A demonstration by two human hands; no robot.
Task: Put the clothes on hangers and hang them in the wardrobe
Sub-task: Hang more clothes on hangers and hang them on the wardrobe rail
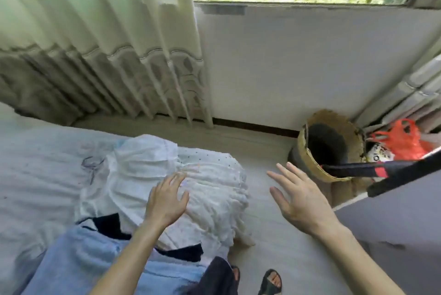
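A pile of clothes lies on the corner of the bed (35, 170). On top is a white ruffled garment (210, 199) with small dots; under it lie a light blue garment (78, 259) and a dark one (109, 225). My left hand (167, 199) hovers over the white garment with fingers spread, holding nothing. My right hand (300, 199) is open in the air over the floor, to the right of the pile. No hanger and no wardrobe can be seen.
A woven basket (307, 158) stands on the floor by the wall, with a black and red strap (381, 170) across it. An orange plastic bag (403, 142) sits behind it. Curtains (95, 56) hang at the left under the window. My sandalled feet (269, 282) are below.
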